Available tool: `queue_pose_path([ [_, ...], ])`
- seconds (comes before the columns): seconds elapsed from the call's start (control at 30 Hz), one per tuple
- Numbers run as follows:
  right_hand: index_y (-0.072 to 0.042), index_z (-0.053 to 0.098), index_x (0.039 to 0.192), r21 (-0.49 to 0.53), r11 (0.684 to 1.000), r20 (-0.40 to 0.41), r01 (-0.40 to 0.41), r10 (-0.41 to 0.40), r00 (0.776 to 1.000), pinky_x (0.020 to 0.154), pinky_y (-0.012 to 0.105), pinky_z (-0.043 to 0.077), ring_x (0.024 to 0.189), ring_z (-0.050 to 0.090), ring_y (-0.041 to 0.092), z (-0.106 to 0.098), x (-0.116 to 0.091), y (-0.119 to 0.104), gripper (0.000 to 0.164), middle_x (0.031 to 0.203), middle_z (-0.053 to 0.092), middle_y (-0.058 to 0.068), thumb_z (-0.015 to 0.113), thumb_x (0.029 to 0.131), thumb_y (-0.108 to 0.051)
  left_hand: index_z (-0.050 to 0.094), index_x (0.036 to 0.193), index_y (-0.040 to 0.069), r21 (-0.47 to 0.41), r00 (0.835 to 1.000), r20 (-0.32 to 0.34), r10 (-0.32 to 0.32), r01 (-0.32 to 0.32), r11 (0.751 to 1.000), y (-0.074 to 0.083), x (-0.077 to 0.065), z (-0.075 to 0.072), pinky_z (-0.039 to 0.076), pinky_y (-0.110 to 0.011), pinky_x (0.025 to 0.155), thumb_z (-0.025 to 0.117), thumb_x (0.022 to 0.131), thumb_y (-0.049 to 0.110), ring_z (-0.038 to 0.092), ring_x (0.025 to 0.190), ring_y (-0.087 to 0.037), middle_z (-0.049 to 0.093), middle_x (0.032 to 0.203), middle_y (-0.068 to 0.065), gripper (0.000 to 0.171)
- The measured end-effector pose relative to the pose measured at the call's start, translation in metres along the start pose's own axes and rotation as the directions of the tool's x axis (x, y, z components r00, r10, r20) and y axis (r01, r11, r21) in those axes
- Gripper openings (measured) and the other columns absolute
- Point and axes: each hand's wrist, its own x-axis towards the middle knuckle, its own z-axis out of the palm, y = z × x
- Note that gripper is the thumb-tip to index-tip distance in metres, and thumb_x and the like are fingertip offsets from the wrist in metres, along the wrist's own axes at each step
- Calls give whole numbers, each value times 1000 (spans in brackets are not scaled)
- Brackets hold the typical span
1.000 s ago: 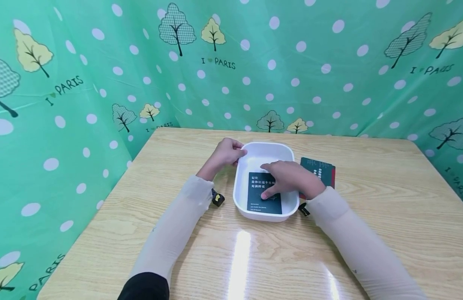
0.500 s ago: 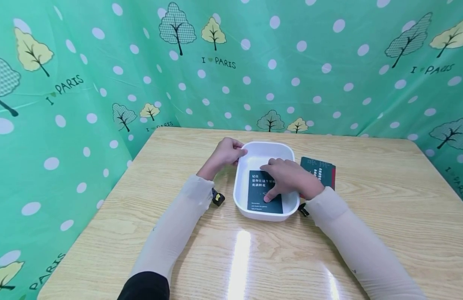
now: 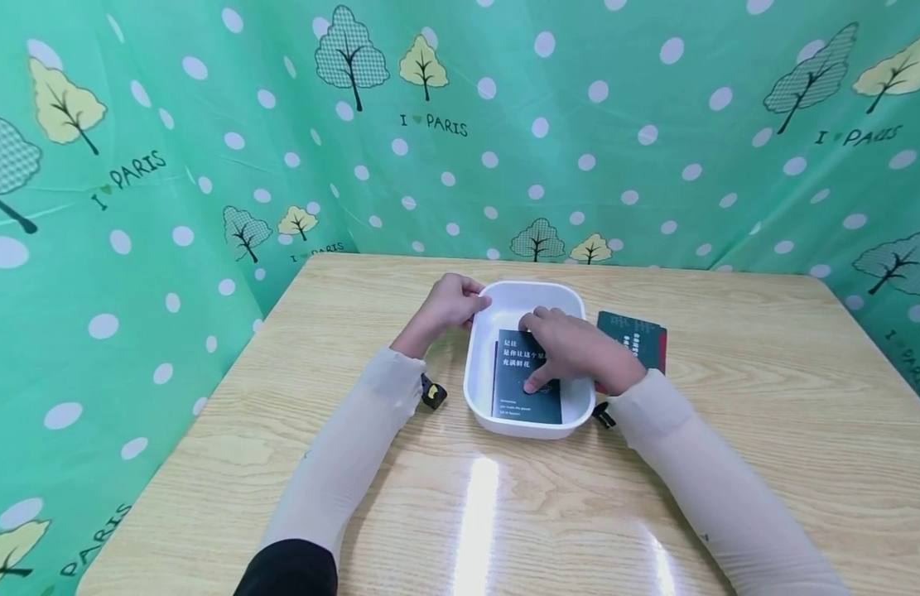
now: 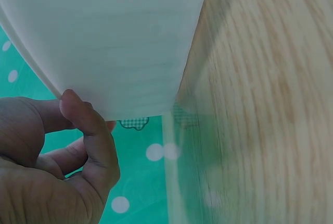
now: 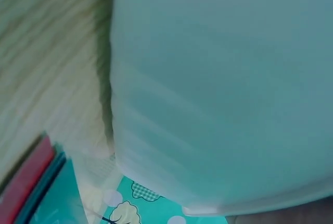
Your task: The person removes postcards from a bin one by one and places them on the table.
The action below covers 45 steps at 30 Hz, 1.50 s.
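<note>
1. Head view: left hand pinches the rim of the white tray at its far-left corner.
2. Right hand reaches inside, gripping the dark green card: thumb on its face, fingers at its far edge.
3. Card sits within the tray; a dark edge shows beneath, along its left side.
4. Dark stack lies on the table, just right of the tray.

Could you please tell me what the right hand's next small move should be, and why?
Probably lift the dark card: the right hand has its thumb on it and fingers at the far edge, while the left hand grips the white tray.
</note>
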Motion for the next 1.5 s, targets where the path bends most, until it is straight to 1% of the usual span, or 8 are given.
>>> queue_pose_path([
  [0.13, -7, 42, 134, 75, 997, -13, 9, -8, 1000, 89, 37, 49, 99, 53, 19, -3, -1, -1, 90, 113, 55, 5, 86, 67, -48, 67, 110, 1, 0, 1000, -2, 2, -2, 1000, 0, 0, 0, 57, -31, 56, 66, 94, 16, 61, 58, -15, 67, 88, -12, 22],
  [0.27, -6, 40, 133, 126, 991, -27, 35, -32, 999, 89, 36, 50, 97, 56, 18, -5, -1, -2, 73, 111, 57, 7, 81, 80, -34, 67, 111, 1, 1, 1000, -1, 0, 0, 1000, -1, 0, 0, 57, -29, 55, 66, 94, 16, 62, 58, -16, 68, 88, -12, 22],
  [0.37, -6, 43, 130, 189, 980, -44, 69, -61, 997, 87, 37, 52, 96, 57, 18, -9, -3, -3, 47, 111, 58, 9, 69, 92, -17, 67, 112, 1, 1, 1000, 3, -3, 3, 1000, -1, 0, 0, 56, -27, 53, 66, 94, 16, 62, 59, -16, 68, 88, -11, 23],
  [0.47, -5, 47, 126, 247, 963, -73, 108, -93, 993, 85, 38, 53, 93, 58, 19, -12, -5, -4, 27, 109, 60, 10, 53, 99, -3, 67, 112, 2, 4, 1000, 4, -4, 4, 1000, -2, 0, -1, 55, -26, 52, 66, 94, 17, 62, 59, -16, 68, 88, -11, 24],
  [0.67, -4, 46, 121, 320, 934, -135, 157, -119, 984, 86, 39, 53, 95, 59, 19, -16, -6, -7, 25, 111, 60, 12, 34, 100, 3, 67, 111, 2, 9, 1000, 3, -8, 8, 1000, -2, 0, -1, 54, -24, 51, 65, 95, 18, 62, 60, -16, 67, 89, -11, 23],
  [1.0, -4, 44, 119, 350, 920, -277, 176, -77, 958, 82, 40, 54, 95, 55, 23, -31, -16, -7, 22, 112, 54, 12, 32, 101, 1, 67, 111, 2, 11, 1000, 5, 7, -8, 1000, -2, 0, -1, 56, -26, 53, 65, 95, 18, 63, 61, -17, 67, 89, -11, 23],
  [1.2, -4, 43, 115, 352, 909, -408, 224, -66, 910, 76, 37, 52, 90, 53, 24, -44, -24, -1, 16, 104, 52, 11, 34, 103, -2, 66, 112, 1, 14, 1000, -3, 0, 0, 1000, -2, 1, 0, 56, -26, 52, 65, 95, 17, 63, 61, -17, 67, 90, -11, 23],
  [1.5, -1, 42, 115, 300, 911, -589, 285, -58, 806, 72, 37, 49, 86, 51, 24, -63, -39, 8, 13, 99, 51, 12, 39, 104, -7, 66, 113, 1, 11, 1000, 1, -10, 10, 1000, -1, 0, 1, 56, -26, 54, 65, 95, 18, 64, 65, -18, 66, 93, -12, 24],
])
